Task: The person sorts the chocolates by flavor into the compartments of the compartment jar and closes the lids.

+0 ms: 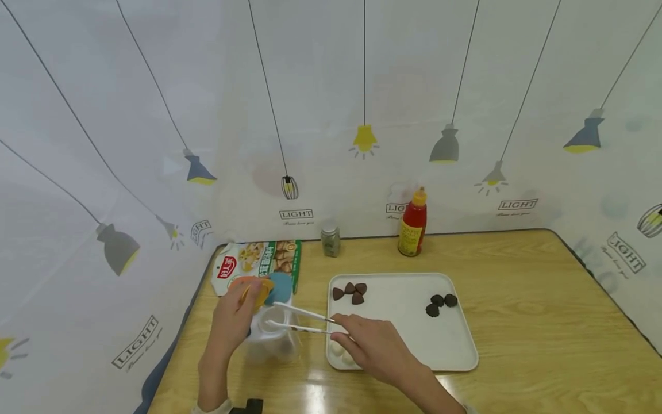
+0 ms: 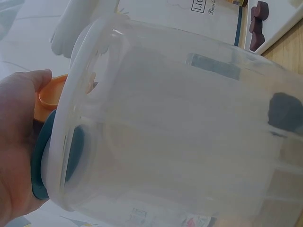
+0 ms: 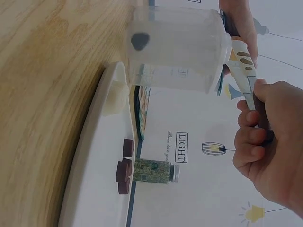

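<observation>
Hands work at the near left of the pale wooden table (image 1: pixel 517 322). The left hand (image 1: pixel 235 316) curls round the rim of a clear plastic jar (image 1: pixel 271 336), pinching its hinged orange-and-teal lid (image 1: pixel 269 287) open at the jar's 12 o'clock. One dark piece (image 3: pixel 140 41) lies inside the jar. The right hand (image 1: pixel 374 348) is clamped on white plastic tongs (image 1: pixel 302 320), whose tips reach into the jar's mouth from 3 o'clock; whether the tips grip anything cannot be told.

Just at 3 o'clock of the jar lies a white rectangular tray (image 1: pixel 414 339). On it, four brown triangular chocolates (image 1: pixel 350 292) cluster toward 10 o'clock, three dark round scalloped pieces (image 1: pixel 441 303) sit toward 2 o'clock, and a few pale round pieces (image 1: pixel 338 351) lie at 7 o'clock, partly under the right hand.

Beyond the jar, at 12 o'clock, lies a printed snack packet (image 1: pixel 258 261). Along the far edge stand a small glass spice jar (image 1: pixel 330 238) and a red squeeze bottle with a yellow cap (image 1: pixel 412 224).
</observation>
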### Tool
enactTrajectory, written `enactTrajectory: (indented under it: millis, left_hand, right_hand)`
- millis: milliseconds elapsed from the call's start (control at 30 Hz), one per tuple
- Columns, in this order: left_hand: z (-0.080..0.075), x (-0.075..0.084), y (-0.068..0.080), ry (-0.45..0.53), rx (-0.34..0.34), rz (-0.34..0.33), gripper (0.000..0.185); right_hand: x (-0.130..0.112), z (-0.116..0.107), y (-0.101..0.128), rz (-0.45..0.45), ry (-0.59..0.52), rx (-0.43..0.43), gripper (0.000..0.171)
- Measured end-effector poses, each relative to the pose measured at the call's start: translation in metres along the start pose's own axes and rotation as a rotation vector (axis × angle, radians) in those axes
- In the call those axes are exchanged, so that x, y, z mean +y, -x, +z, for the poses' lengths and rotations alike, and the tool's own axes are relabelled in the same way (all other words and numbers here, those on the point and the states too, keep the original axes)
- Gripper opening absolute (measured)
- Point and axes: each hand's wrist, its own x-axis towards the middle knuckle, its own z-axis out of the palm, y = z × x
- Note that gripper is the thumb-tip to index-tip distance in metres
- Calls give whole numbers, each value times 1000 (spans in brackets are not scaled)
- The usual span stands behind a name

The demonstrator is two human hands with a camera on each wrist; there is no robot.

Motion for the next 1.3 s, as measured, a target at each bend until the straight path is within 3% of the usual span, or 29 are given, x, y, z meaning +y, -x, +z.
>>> enactTrajectory:
  millis: [300, 400, 633, 933, 1167, 1300]
  left_hand:
    - [0, -3, 2, -8, 2, -32, 43]
    - [0, -3, 5, -6, -3, -44, 44]
    - [-1, -3, 10, -31, -3, -49, 44]
    - [0, 0, 7, -29, -11, -28, 42]
    - [0, 1, 4, -9, -5, -28, 42]
    - [1, 0, 1, -1, -1, -17, 41]
  right_hand:
    - [18, -2, 18, 133, -174, 30, 31]
    - [30, -7, 26, 178, -186, 48, 27]
    - [71, -25, 62, 318, -109, 108, 19]
    - [134, -71, 126, 572, -2, 39, 40]
    - [168, -90, 156, 617, 84, 22, 43]
    - [176, -93, 164, 648, 80, -38, 48]
